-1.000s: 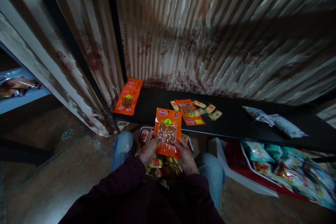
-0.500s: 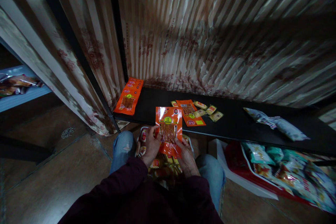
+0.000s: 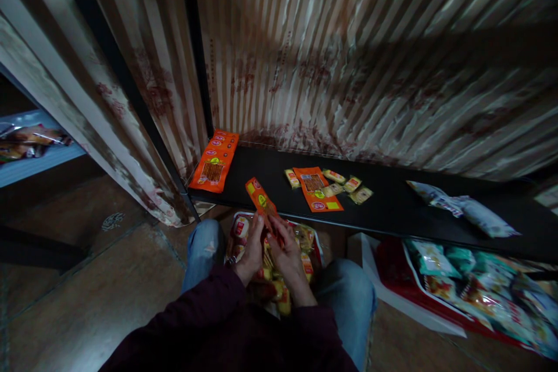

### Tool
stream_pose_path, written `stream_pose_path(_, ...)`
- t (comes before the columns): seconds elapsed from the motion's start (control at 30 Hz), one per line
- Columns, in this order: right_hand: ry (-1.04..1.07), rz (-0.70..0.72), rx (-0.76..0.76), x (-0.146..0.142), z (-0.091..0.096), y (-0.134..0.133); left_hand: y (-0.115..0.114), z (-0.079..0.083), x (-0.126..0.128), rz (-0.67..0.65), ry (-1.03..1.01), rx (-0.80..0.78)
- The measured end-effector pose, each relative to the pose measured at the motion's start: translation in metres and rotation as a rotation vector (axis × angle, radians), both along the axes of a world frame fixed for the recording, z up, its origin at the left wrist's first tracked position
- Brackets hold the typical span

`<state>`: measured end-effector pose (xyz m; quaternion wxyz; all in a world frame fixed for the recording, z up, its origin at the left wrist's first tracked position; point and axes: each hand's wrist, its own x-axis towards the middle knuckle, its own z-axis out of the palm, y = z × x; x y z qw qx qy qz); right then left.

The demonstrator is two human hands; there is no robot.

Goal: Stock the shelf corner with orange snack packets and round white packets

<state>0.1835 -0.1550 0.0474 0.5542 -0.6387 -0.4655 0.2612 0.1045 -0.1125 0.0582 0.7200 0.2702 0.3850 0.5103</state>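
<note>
Between my two hands is an orange snack packet (image 3: 261,197), turned and bent so that only a narrow strip of it shows. My left hand (image 3: 251,253) is closed on its lower left side. My right hand (image 3: 288,253) presses on it from the right, fingers curled over its lower part. Below the hands, between my knees, sits a tray (image 3: 321,256) full of small yellow and red wrapped snacks. On the black shelf (image 3: 261,157) in front, another orange packet (image 3: 314,186) lies among several small wrapped snacks (image 3: 335,176).
Overlapping orange packets (image 3: 213,168) lie at the shelf's left end. Two whitish packets (image 3: 483,215) rest at its right. Below, a red bin (image 3: 392,267) holds several bagged snacks. Black posts (image 3: 198,64) and a striped curtain (image 3: 326,70) stand behind and left.
The orange packet was held flat with its front facing me. Now it is folded or turned narrow, and my hands have come closer together around it.
</note>
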Motion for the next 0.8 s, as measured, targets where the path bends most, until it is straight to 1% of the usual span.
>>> stream_pose_path(0.13,-0.271,-0.043,-0.001,-0.011,-0.005,-0.002,-0.001,0.004,-0.002,0.036,-0.066,-0.018)
stream_pose_path(0.23,-0.37,-0.027,0.009,-0.014,-0.005,-0.004,0.002,0.009,-0.005,0.032,-0.15,-0.091)
stream_pose_path(0.3,-0.397,-0.012,0.015,-0.013,-0.003,-0.005,0.007,0.009,-0.007,0.013,-0.214,-0.174)
stream_pose_path(0.37,-0.417,-0.018,0.021,-0.01,-0.001,-0.005,0.012,0.007,-0.009,0.024,-0.26,-0.224)
stream_pose_path(0.43,-0.445,-0.045,0.028,-0.005,-0.001,-0.004,0.016,0.005,-0.01,0.023,-0.3,-0.241)
stream_pose_path(0.6,-0.492,-0.103,0.002,0.002,-0.008,-0.003,0.019,0.002,-0.013,-0.132,-0.319,-0.272)
stream_pose_path(0.7,-0.505,-0.128,-0.026,0.003,-0.011,-0.003,0.019,0.001,-0.016,-0.161,-0.325,-0.288)
stream_pose_path(0.8,-0.523,-0.114,-0.049,0.004,-0.012,-0.004,0.02,-0.002,-0.019,-0.181,-0.345,-0.299)
